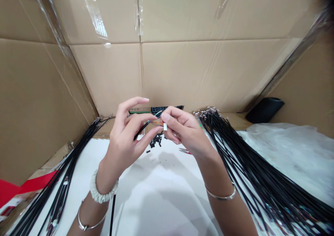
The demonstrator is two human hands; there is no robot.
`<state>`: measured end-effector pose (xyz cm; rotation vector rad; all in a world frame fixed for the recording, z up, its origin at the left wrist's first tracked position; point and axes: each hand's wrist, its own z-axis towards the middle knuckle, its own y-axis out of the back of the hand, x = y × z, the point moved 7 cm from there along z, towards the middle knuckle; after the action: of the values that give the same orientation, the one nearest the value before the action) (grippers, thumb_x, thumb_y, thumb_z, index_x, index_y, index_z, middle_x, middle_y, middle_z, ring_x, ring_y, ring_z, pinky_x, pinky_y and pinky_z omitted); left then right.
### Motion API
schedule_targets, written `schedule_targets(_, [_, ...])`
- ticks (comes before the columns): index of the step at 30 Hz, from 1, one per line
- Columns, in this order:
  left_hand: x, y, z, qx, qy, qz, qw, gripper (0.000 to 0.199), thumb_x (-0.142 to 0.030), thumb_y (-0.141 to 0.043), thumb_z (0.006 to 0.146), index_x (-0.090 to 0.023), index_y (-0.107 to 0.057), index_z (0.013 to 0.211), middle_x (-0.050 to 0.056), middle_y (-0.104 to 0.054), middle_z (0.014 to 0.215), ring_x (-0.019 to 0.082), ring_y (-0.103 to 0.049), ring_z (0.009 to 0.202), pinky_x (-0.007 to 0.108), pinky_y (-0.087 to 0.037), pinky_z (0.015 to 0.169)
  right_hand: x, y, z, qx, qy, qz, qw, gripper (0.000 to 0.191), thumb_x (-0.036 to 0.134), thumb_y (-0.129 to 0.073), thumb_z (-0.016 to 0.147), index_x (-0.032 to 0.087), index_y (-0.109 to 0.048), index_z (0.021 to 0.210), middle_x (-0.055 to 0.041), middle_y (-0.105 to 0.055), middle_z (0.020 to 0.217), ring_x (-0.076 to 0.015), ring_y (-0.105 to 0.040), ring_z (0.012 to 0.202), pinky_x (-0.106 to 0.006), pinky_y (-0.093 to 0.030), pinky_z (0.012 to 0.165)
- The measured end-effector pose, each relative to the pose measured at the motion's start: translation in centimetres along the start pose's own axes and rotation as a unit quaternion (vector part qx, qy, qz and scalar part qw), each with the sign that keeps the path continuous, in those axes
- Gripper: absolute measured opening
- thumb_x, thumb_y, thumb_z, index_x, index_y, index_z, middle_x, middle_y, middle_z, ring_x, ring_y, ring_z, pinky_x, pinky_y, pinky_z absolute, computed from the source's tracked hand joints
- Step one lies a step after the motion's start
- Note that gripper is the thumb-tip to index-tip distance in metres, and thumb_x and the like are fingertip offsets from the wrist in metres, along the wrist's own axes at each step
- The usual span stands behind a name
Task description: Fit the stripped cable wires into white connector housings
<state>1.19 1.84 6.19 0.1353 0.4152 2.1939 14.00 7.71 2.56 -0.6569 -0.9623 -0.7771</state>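
Cardboard walls [182, 76] stand beyond the grips and to both sides. A white worktop [156, 201] lies below the grips. A large bundle of black cables [250, 159] extends to the right of the right grip, running toward the wearer, with a sheet of clear plastic [292, 138] farther right. A smaller cable bundle [70, 166] lies left of the left grip; a red strip [38, 182] is noted beyond its outer side. The left grip [125, 138] has a single black cable [141, 130] between thumb and fingers, one finger raised clear; how firmly it is held cannot be told. The right grip [185, 128] is pinched on the thin coloured wires [156, 123] that come out of the cable's end, between the two grips. A black object [264, 110] sits well to the right of the right grip, against the cardboard. A dark patterned item [156, 110], partly hidden, lies just behind the grips. A pale fabric band [100, 191] circles the left wrist. Snips [185, 151] with red on the handle lie under the right grip. Small black pieces [156, 140] are scattered below and between the grips. A white plug [165, 127] shows at the right grip's fingertips.
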Motion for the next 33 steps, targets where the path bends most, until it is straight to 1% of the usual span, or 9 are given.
schedule_targets(6, [-0.3,0.0,0.1,-0.001,-0.013,0.008,1.0,0.014,-0.013,-0.077,0.086,-0.016,-0.067,0.096,0.012,-0.062,0.123,0.017,-0.067,0.092,0.021,-0.054,0.05,0.0,0.1,0.0,0.009,-0.01,-0.008,1.0,0.032,0.045,-0.064,0.098,0.02,-0.055,0.081,0.0119,-0.048,0.042,-0.0031,-0.031,0.037,-0.018,-0.025,0.041])
schedule_targets(11, [-0.5,0.1,0.1,-0.006,-0.023,0.006,1.0,0.02,-0.013,-0.079,0.085,-0.017,-0.068,0.1,0.012,-0.063,0.122,0.018,-0.068,0.094,0.021,-0.053,0.05,-0.4,0.0,0.1,0.025,-0.027,0.019,0.999,0.031,0.042,-0.063,0.099,0.02,-0.055,0.08,0.0118,-0.047,0.04,-0.0033,-0.029,0.036,-0.017,-0.025,0.041])
schedule_targets(16, [-0.8,0.2,0.1,-0.02,-0.039,-0.003,0.999,0.028,-0.012,-0.082,0.082,-0.018,-0.067,0.106,0.009,-0.064,0.115,0.015,-0.066,0.082,0.023,-0.052,0.051,-1.3,-0.4,0.5,0.052,-0.042,0.113,0.991,0.029,0.038,-0.064,0.098,0.02,-0.055,0.077,0.0124,-0.043,0.039,-0.0036,-0.027,0.034,-0.017,-0.025,0.04])
schedule_targets(20, [-0.8,0.1,0.0,-0.024,-0.052,-0.002,0.998,0.029,-0.01,-0.079,0.084,-0.018,-0.068,0.11,0.009,-0.062,0.116,0.006,-0.054,0.06,0.026,-0.052,0.053,-1.7,-1.0,0.8,0.082,-0.048,0.174,0.98,0.027,0.035,-0.064,0.098,0.02,-0.058,0.076,0.0122,-0.042,0.037,-0.004,-0.025,0.033,-0.016,-0.027,0.04])
schedule_targets(22, [-0.6,0.0,-0.1,-0.011,-0.046,-0.014,0.999,0.027,-0.009,-0.077,0.086,-0.018,-0.068,0.11,0.009,-0.06,0.119,0.003,-0.048,0.054,0.026,-0.052,0.053,-1.9,-1.1,0.8,0.077,-0.058,0.186,0.978,0.027,0.033,-0.063,0.098,0.019,-0.058,0.075,0.0124,-0.041,0.037,-0.0037,-0.022,0.033,-0.016,-0.027,0.04])
schedule_targets(24, [-0.5,0.0,-0.1,-0.007,-0.037,-0.023,0.999,0.022,-0.009,-0.074,0.088,-0.018,-0.069,0.108,0.009,-0.06,0.119,0.002,-0.048,0.054,0.025,-0.052,0.052,-2.2,-1.1,0.9,0.064,-0.073,0.192,0.977,0.028,0.032,-0.062,0.098,0.019,-0.058,0.073,0.0127,-0.04,0.036,-0.0037,-0.021,0.033,-0.016,-0.026,0.04])
schedule_targets(26, [-0.3,0.1,-0.2,-0.013,-0.022,-0.027,0.999,0.018,-0.009,-0.072,0.089,-0.019,-0.071,0.104,0.008,-0.062,0.118,0.006,-0.055,0.061,0.025,-0.053,0.053,-3.0,-1.4,1.0,0.068,-0.108,0.211,0.969,0.026,0.029,-0.062,0.096,0.019,-0.058,0.073,0.0131,-0.038,0.035,-0.0037,-0.02,0.033,-0.015,-0.025,0.04])
schedule_targets(30, [-0.1,0.5,-0.2,-0.027,-0.005,-0.03,0.999,0.017,-0.007,-0.07,0.089,-0.02,-0.073,0.099,0.009,-0.065,0.116,0.017,-0.067,0.091,0.024,-0.054,0.057,-4.8,-2.9,0.9,0.125,-0.184,0.251,0.942,0.016,0.02,-0.063,0.085,0.018,-0.058,0.071,0.0147,-0.03,0.033,-0.0038,-0.014,0.033,-0.016,-0.02,0.037])
schedule_targets(33, [0.0,0.7,-0.1,-0.038,-0.003,-0.023,0.999,0.016,-0.005,-0.07,0.088,-0.02,-0.073,0.094,0.009,-0.065,0.112,0.019,-0.067,0.095,0.023,-0.053,0.057,-5.6,-3.3,1.0,0.135,-0.196,0.249,0.939,0.018,0.022,-0.06,0.085,0.018,-0.058,0.068,0.0136,-0.029,0.033,-0.0046,-0.014,0.032,-0.017,-0.019,0.036])
